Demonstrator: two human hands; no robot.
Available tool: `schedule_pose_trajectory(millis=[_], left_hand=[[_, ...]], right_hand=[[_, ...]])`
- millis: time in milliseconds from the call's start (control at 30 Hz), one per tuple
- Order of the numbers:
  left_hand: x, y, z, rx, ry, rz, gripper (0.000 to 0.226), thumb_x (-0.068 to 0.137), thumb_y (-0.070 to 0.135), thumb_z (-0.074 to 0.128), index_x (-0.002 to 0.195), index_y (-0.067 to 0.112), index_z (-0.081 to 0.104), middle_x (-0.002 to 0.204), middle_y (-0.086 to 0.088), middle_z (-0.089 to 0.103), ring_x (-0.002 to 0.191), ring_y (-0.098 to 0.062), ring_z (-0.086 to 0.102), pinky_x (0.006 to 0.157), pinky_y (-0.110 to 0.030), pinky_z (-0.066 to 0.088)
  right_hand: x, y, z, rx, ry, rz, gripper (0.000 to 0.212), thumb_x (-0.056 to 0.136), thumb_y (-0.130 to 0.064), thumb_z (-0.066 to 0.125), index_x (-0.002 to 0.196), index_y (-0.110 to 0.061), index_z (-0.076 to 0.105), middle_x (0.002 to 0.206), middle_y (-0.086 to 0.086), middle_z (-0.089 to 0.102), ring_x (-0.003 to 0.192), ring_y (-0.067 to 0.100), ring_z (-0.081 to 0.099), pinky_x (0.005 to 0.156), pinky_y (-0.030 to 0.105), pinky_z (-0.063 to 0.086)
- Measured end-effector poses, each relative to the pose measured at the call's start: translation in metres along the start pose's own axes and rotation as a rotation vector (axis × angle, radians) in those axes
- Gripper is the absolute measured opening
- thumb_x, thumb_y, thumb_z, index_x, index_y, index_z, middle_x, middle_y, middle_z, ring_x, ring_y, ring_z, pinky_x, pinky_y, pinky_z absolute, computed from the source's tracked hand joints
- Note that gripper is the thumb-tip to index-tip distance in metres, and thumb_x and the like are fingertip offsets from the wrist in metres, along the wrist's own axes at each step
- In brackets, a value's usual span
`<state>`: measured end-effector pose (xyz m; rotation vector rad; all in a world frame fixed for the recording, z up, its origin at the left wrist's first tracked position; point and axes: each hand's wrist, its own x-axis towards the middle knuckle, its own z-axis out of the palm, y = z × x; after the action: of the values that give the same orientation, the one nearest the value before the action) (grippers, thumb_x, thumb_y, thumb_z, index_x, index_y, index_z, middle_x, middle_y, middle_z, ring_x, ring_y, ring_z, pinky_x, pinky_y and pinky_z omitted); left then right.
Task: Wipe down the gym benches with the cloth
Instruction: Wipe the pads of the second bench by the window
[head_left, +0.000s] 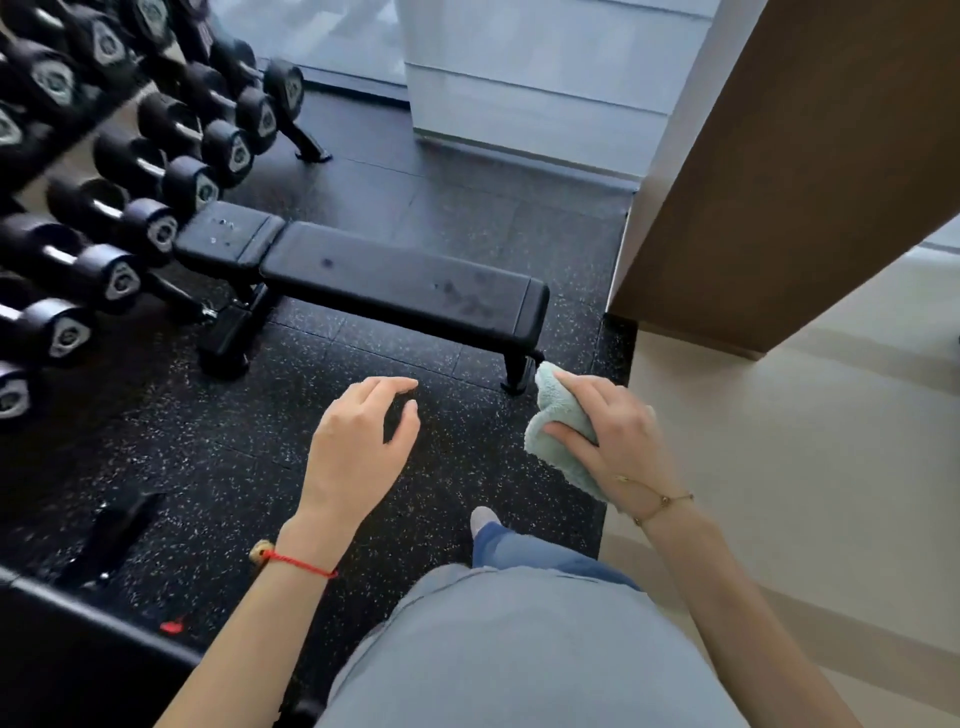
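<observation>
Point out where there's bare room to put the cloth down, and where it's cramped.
Free: the long pad of the bench, bare between its seat pad and far end, and the speckled floor between bench and left hand. Crowded: the dumbbell rack butting against the seat end.

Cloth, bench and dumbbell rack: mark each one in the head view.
cloth (558, 415): head view, bunched fabric showing beside the right hand's (613, 426) fingers.
bench (395, 278): head view, middle of the long black pad.
dumbbell rack (311, 148): head view, its black floor foot.
</observation>
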<state>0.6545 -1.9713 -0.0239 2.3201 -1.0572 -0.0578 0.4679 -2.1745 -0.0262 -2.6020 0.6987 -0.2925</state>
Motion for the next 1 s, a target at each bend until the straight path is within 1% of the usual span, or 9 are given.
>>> schedule_pose_trajectory(millis=[133,267,367,533,700,800,867,933,1000], left_hand=[[0.065,-0.022,-0.005,-0.010,0.020,-0.042,0.029,0.094,0.029,0.050,0.115,0.017,0.066,0.111,0.004,0.067,0.101,-0.015,0.060,0.089,-0.035,0.051],[0.122,-0.050,-0.007,-0.043,0.018,-0.065,0.029,0.094,0.030,0.049,0.114,0.017,0.065,0.111,0.005,0.066,0.102,-0.014,0.060,0.090,-0.037,0.051],[0.167,-0.080,-0.009,-0.046,0.001,-0.041,0.031,0.093,0.032,0.047,0.114,0.017,0.065,0.110,0.005,0.067,0.101,-0.015,0.061,0.089,-0.037,0.051],[0.246,-0.138,-0.023,-0.036,-0.036,0.019,0.033,0.093,0.031,0.048,0.116,0.016,0.065,0.113,0.003,0.067,0.104,-0.015,0.061,0.093,-0.035,0.050],[0.315,-0.182,-0.037,-0.022,-0.081,0.090,0.033,0.094,0.032,0.047,0.117,0.017,0.065,0.112,0.003,0.066,0.103,-0.014,0.061,0.091,-0.035,0.051],[0.345,-0.199,-0.035,-0.010,-0.119,0.148,0.035,0.094,0.034,0.044,0.117,0.016,0.065,0.112,0.003,0.067,0.104,-0.014,0.061,0.092,-0.035,0.051],[0.361,-0.207,-0.031,-0.005,-0.154,0.169,0.035,0.094,0.034,0.045,0.117,0.017,0.065,0.112,0.003,0.067,0.104,-0.014,0.061,0.092,-0.035,0.051],[0.376,-0.213,-0.025,-0.013,-0.165,0.173,0.029,0.094,0.029,0.050,0.116,0.017,0.065,0.112,0.004,0.067,0.103,-0.014,0.061,0.091,-0.033,0.051],[0.390,-0.217,-0.016,-0.012,-0.167,0.184,0.023,0.093,0.022,0.058,0.115,0.016,0.066,0.110,0.003,0.067,0.101,-0.014,0.061,0.090,-0.033,0.051]], right_hand=[[0.081,-0.012,-0.002,-0.007,-0.035,-0.049,0.051,0.092,-0.050,0.052,0.138,-0.028,0.044,0.124,-0.010,0.056,0.103,0.012,0.052,0.085,0.020,0.031],[0.150,-0.020,0.007,-0.009,-0.053,-0.068,0.052,0.092,-0.050,0.052,0.138,-0.028,0.044,0.124,-0.011,0.056,0.103,0.011,0.051,0.083,0.014,0.022],[0.197,-0.024,0.021,-0.031,-0.037,-0.050,0.051,0.092,-0.047,0.055,0.138,-0.028,0.044,0.124,-0.011,0.056,0.105,0.011,0.052,0.085,0.013,0.021],[0.267,-0.045,0.051,-0.016,0.020,0.026,0.052,0.092,-0.046,0.055,0.138,-0.027,0.045,0.125,-0.010,0.056,0.107,0.011,0.052,0.087,0.012,0.021],[0.318,-0.065,0.080,-0.006,0.067,0.099,0.053,0.091,-0.045,0.057,0.139,-0.025,0.045,0.125,-0.009,0.056,0.106,0.012,0.052,0.086,0.015,0.023],[0.340,-0.071,0.093,-0.006,0.085,0.131,0.054,0.090,-0.045,0.058,0.138,-0.024,0.045,0.126,-0.007,0.056,0.107,0.013,0.052,0.092,0.019,0.029],[0.352,-0.071,0.098,0.001,0.097,0.155,0.054,0.089,-0.044,0.059,0.138,-0.023,0.046,0.126,-0.006,0.056,0.108,0.013,0.052,0.094,0.020,0.030],[0.363,-0.069,0.103,-0.009,0.094,0.175,0.055,0.089,-0.044,0.060,0.138,-0.023,0.046,0.126,-0.006,0.056,0.108,0.014,0.053,0.095,0.022,0.032],[0.374,-0.062,0.108,-0.019,0.077,0.185,0.055,0.090,-0.044,0.060,0.139,-0.024,0.045,0.126,-0.006,0.055,0.109,0.014,0.052,0.097,0.028,0.038]])
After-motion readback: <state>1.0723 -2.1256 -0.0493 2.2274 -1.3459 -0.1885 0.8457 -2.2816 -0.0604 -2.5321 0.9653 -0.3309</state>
